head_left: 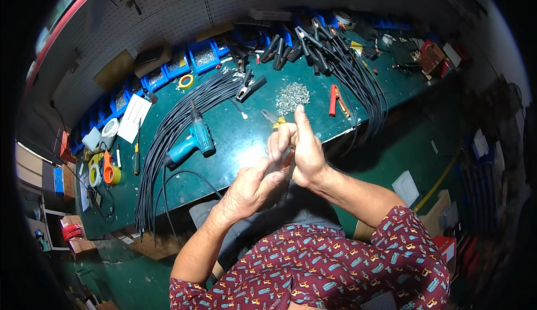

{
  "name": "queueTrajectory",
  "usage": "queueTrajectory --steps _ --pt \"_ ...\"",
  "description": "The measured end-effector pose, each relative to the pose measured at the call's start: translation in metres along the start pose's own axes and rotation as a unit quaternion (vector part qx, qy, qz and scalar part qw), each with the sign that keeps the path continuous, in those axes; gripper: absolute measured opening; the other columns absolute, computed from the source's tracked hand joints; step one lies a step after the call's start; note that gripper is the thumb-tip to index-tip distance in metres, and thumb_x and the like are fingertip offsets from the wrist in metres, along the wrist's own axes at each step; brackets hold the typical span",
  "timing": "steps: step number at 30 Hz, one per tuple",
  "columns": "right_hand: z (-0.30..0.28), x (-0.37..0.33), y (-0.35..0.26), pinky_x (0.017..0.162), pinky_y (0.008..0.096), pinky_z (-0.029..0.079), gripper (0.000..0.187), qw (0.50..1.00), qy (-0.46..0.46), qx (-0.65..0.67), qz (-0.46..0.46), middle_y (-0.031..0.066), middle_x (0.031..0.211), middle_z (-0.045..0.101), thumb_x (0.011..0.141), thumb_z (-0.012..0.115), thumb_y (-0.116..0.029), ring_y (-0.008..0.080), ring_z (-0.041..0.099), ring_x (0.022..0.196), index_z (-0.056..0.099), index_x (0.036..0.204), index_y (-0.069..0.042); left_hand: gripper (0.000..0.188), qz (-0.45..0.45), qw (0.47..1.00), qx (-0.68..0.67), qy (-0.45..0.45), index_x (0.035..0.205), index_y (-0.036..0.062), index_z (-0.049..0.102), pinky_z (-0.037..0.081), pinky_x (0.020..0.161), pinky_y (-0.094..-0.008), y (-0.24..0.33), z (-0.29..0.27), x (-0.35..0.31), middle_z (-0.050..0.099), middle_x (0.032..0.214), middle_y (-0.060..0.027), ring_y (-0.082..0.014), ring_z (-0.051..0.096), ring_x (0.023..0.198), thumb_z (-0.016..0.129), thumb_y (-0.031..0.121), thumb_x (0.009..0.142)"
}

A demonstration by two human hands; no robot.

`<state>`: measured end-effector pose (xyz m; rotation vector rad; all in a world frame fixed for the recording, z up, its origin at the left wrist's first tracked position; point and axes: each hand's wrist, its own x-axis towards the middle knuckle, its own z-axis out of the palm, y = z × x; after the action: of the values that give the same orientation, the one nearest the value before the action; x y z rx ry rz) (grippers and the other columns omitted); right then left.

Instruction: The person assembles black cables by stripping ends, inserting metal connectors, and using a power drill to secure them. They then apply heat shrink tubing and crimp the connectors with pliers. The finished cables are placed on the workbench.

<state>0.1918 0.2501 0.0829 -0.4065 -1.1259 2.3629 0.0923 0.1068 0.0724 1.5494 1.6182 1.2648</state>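
My left hand [246, 192] and my right hand [307, 156] meet over the front edge of the green workbench [235, 128]. The left fingers and thumb are closed together, pointing toward the right palm. On the right hand the thumb stands up and the fingers curl inward. A small reddish bit shows between the hands, but my fingers hide what it belongs to. A black cable [193, 173] curves off the bench toward my left hand; whether it reaches the grip is hidden. Pliers with yellow handles [274, 120] lie just beyond my right fingers, near a pile of small metal screws [292, 97].
A teal cordless drill [193, 142] lies beside a long bundle of black cables [162, 136]. Black clamps with cables [324, 47] and a red clamp [334, 100] are at the right. Blue parts bins [204, 55] line the back. An orange tape roll [113, 174] stands far left.
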Motion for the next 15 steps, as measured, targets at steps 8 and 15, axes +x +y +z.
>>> queueTrajectory --steps 8,15 --pt "-0.013 -0.012 0.033 0.103 0.0324 0.045 0.061 0.988 -0.134 -0.057 -0.052 0.0065 0.127 0.058 0.102 0.059 -0.043 0.0151 0.055 0.115 0.043 0.145 -0.002 0.030 -0.114 0.961 -0.201 0.153 0.114 0.0024 0.060 0.046 0.060 -0.0224 0.000 -0.015 0.011 0.061 0.087 0.0008 -0.0051 0.054 0.069 0.055 0.032 0.108" --pt "-0.023 -0.015 0.129 0.105 0.0366 0.045 0.061 0.917 -0.233 -0.305 -0.113 0.0082 0.137 0.056 0.093 0.066 -0.009 0.0161 0.054 0.123 0.040 0.148 -0.003 0.045 0.044 0.850 -0.406 0.333 0.102 0.0107 0.052 0.037 0.043 -0.0220 0.040 -0.022 0.057 0.052 0.072 0.0023 -0.0073 0.046 0.053 0.046 0.055 0.107"
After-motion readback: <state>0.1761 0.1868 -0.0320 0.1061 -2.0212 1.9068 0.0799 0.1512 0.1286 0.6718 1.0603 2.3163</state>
